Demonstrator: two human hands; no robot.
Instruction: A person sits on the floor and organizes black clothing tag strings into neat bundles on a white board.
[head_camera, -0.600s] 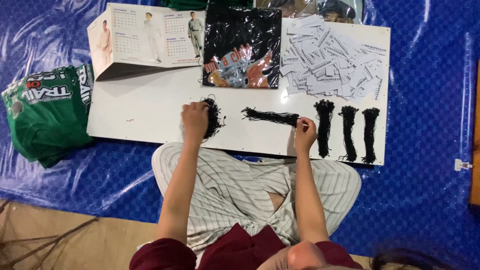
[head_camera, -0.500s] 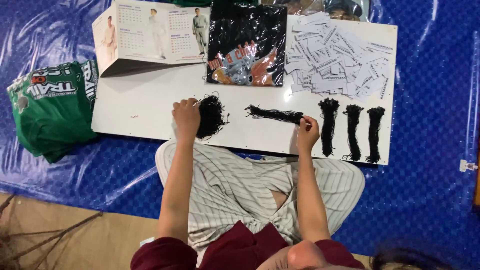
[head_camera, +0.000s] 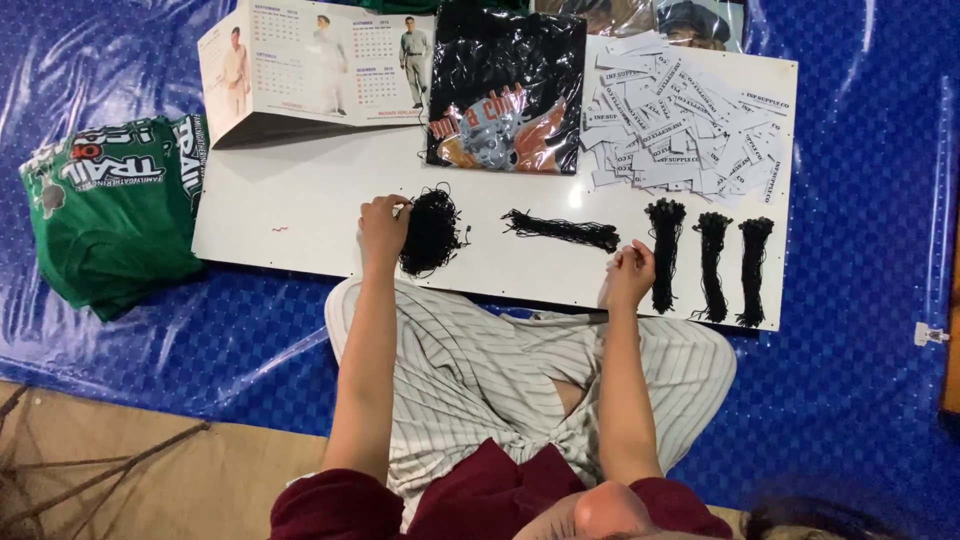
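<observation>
We see our left hand (head_camera: 383, 222) resting on the white surface (head_camera: 300, 215), its fingers curled and touching the left edge of a loose tangled heap of black strings (head_camera: 431, 232); we cannot tell whether they actually pinch any strands. Our right hand (head_camera: 630, 272) sits near the front edge of the surface, to the right of the heap, fingers drawn close together as if pinching something thin, though what lies between them is too small to make out. Between the two hands, right of the heap, lies a straight bundle of black strings (head_camera: 562, 229). Further right of the heap stand three tied bundles (head_camera: 710, 260) side by side, the nearest just beside our right hand. Behind the heap lies a folded black shirt (head_camera: 505, 95) with a colourful print in a clear bag, and right of that a pile of white paper tags (head_camera: 685, 130). Behind and left of the heap stands a folding calendar (head_camera: 310, 70). Far left of the heap, off the surface, a folded green shirt (head_camera: 115, 220) lies on the blue sheet (head_camera: 860, 400).
</observation>
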